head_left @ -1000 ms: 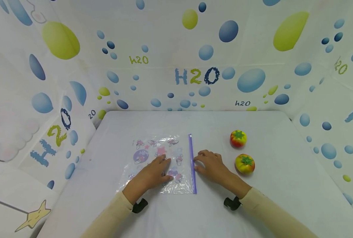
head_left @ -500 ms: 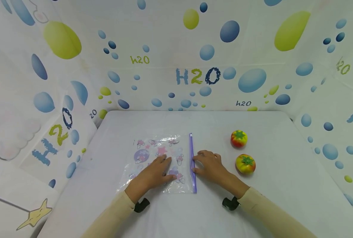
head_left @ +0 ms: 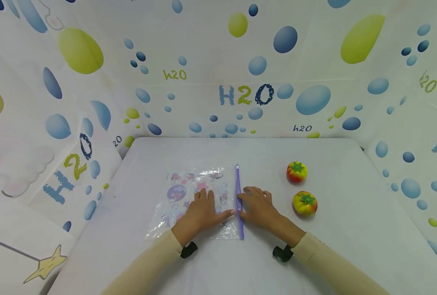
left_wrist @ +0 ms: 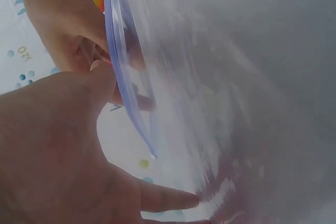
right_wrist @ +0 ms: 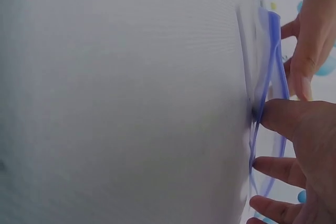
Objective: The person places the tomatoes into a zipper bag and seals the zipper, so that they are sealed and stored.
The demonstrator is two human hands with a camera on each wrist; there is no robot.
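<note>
A clear zip bag (head_left: 176, 192) with pink and purple prints lies flat, its purple zip edge (head_left: 237, 176) facing right. My left hand (head_left: 200, 211) rests on the bag, fingers straight, its thumb stretched toward the zip edge. At that edge my right hand (head_left: 259, 207) touches the strip with thumb and fingertips spread apart. The right wrist view shows the two purple lips (right_wrist: 274, 40) parted, the right thumb (right_wrist: 281, 118) reaching to the near lip. In the left wrist view, the right fingertips (left_wrist: 143, 102) show through the clear film behind the strip.
Two red-and-yellow toy fruits with green leafy tops, a far one (head_left: 297, 172) and a nearer one (head_left: 305, 203), sit right of the right hand. A white table (head_left: 347, 246) lies beneath, with a printed curtain (head_left: 203, 45) around its back and sides.
My left hand has slid right over the bag, its thumb now out at the zip edge. My right fingertips have moved slightly left onto the strip, which has bent a little.
</note>
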